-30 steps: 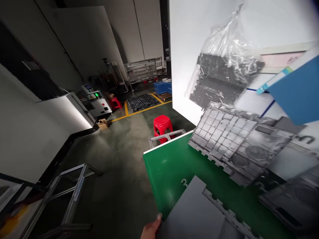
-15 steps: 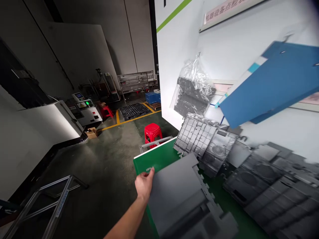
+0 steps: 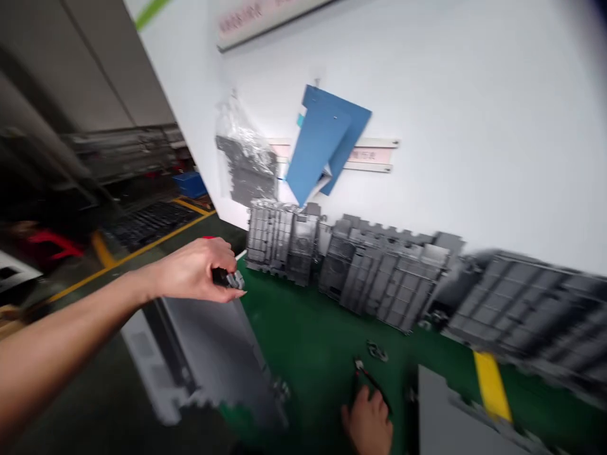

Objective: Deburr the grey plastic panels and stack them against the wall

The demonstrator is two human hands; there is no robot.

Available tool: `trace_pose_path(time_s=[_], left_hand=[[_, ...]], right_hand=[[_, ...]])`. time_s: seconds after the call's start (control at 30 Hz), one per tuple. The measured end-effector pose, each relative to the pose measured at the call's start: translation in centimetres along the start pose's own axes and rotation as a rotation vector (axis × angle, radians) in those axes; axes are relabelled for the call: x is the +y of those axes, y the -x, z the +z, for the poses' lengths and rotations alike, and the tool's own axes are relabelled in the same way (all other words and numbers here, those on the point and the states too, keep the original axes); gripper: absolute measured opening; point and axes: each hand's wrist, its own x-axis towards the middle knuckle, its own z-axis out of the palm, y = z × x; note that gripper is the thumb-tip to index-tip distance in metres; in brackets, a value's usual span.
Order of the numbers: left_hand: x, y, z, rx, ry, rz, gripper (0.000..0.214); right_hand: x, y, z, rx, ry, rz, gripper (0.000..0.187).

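Two bare hands are over the green desk (image 3: pixel 303 335); the left hand (image 3: pixel 202 268) has its grip curled tight, thumb and fingers pinching small gray pieces (image 3: pixel 235 280) (too blurred to count) above a gray panel (image 3: pixel 208 335); the right hand (image 3: pixel 370 422) lies over the handles of pliers (image 3: pixel 359 364) on the desk, near a loose clip (image 3: pixel 377 351); how far that grip is closed I cannot tell; ideally the left pinch is firm enough to spill nothing, while the right fingers wrap both handles evenly.
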Motion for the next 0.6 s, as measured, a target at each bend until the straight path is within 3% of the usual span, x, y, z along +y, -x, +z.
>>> trace_pose_path(time_s=[0.13,0.27,0.37,0.43,0.5,0.6], left_hand=[[-2.3,-5.4,9.2,-0.379,0.076,0.125,0.044],[-3.5,-9.6,15.8,-0.772,0.117,0.239,0.048],[-2.8,-11.3,20.9,-0.97,0.067,0.287,0.049],[-1.6,-11.2,24.3,-0.997,0.024,0.296,0.046],[-0.4,-10.0,26.9,-0.948,0.019,0.282,0.038],[-0.2,-6.6,28.9,-0.806,0.015,0.174,0.051]], right_hand=[[0.3,0.0,0.3,0.02,0.082,0.149,0.068],[0.0,-0.5,0.5,-0.04,0.183,0.274,0.074],[-0.5,-1.9,-0.1,-0.101,0.354,0.31,0.08],[-0.8,-3.0,-0.5,-0.141,0.378,0.322,0.086],[-1.2,-3.9,-0.8,-0.17,0.375,0.318,0.092],[-1.8,-4.7,-0.8,-0.18,0.377,0.299,0.095]])
